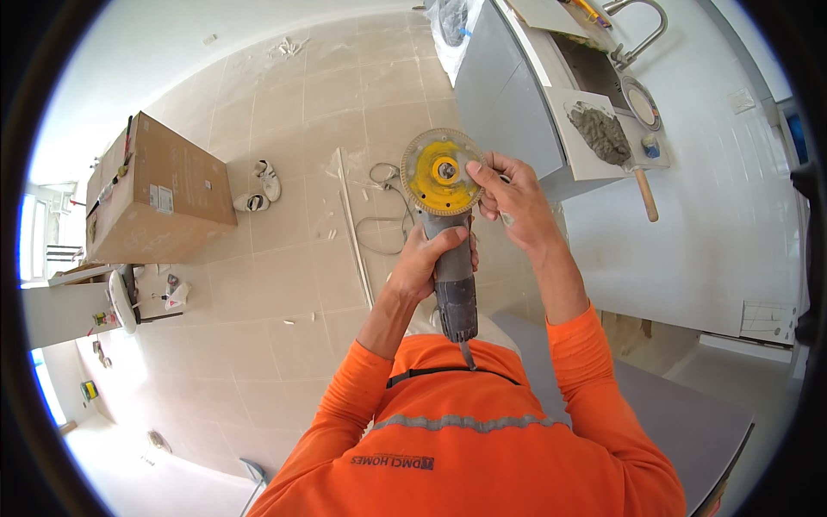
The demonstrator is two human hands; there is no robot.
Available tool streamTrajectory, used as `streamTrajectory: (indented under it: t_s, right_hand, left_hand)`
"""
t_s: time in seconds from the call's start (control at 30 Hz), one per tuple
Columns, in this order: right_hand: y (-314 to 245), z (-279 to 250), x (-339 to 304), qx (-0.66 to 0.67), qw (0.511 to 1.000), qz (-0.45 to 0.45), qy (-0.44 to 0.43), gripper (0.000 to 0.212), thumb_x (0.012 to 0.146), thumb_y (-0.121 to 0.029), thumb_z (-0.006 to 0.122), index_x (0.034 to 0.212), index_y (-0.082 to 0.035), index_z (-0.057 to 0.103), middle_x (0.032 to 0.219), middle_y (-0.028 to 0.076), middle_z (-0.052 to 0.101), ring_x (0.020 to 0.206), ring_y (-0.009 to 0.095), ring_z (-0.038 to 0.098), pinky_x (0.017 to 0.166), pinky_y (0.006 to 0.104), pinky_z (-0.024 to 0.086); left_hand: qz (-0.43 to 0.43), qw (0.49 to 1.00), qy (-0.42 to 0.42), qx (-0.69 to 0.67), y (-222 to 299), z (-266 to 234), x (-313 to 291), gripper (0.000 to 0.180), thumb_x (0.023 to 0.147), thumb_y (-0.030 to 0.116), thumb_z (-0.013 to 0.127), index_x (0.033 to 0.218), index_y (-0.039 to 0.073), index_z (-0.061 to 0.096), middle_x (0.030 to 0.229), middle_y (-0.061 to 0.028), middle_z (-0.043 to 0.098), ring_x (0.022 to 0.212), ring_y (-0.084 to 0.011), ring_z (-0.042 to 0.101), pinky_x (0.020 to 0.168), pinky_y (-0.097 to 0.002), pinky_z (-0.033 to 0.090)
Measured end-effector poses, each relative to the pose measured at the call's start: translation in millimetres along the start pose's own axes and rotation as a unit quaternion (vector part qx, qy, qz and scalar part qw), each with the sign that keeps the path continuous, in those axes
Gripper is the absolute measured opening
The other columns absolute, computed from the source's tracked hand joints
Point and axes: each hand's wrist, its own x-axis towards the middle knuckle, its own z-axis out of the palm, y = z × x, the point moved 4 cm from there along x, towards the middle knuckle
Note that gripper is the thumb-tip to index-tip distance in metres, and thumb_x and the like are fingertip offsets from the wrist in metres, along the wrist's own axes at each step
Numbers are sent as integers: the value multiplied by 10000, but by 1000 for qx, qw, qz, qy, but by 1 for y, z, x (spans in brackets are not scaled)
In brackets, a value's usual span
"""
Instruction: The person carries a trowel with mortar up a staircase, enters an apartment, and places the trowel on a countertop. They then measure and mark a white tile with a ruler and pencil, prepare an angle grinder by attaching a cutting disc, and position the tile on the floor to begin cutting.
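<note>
In front of my body I hold an angle grinder (455, 297) with its grey-black body pointing back toward me. My left hand (422, 261) is wrapped around the grinder's body just below its head. A yellow-faced cutting disc (422, 181) with a notched metal rim faces up at the far end. At the disc's right edge is my right hand (515, 200), its thumb over the face and its fingers curled at the side and partly hidden. The grinder's cord leaves the rear end near my waist.
At upper right, a counter holds a sink (590, 69), a curved faucet (648, 52) and a trowel (645, 194) beside grey mortar (599, 135). A large cardboard box (177, 185) stands left, with shoes (265, 183) beside it. A long thin strip (351, 220) and loose cable (379, 220) lie on the tiled floor.
</note>
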Motion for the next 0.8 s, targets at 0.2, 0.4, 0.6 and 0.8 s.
streamTrajectory:
  t_s: [0.2,0.4,0.6,0.8]
  right_hand:
    - [8,8,5,-52,999,-14,-8,294,1041,-287,709,871,-59,633,707,-50,496,546,31,432,494,227,375]
    - [8,6,6,-22,1000,-4,-11,304,1038,-298,716,875,-55,635,721,-41,527,544,37,446,491,225,377]
    - [9,7,11,-91,995,-26,18,360,1027,-346,727,851,-50,624,727,-28,543,555,42,468,493,230,384]
    - [12,7,21,-131,991,-20,26,398,1013,-395,736,847,-50,627,729,-18,548,561,52,481,491,244,393]
  left_hand:
    - [7,1000,-6,-19,1,-10,-5,391,944,225,753,1199,6,553,896,-118,678,748,-221,708,680,-368,610]
    - [-1,999,-18,-30,1,-13,-3,399,945,232,748,1206,6,547,903,-119,675,749,-223,706,681,-371,611]
    - [1,1000,-8,-26,3,-15,0,403,948,231,741,1218,8,541,909,-118,677,750,-221,705,688,-372,613]
    - [0,1000,0,-28,3,-21,5,394,951,221,734,1224,11,542,911,-114,680,750,-221,705,693,-371,613]
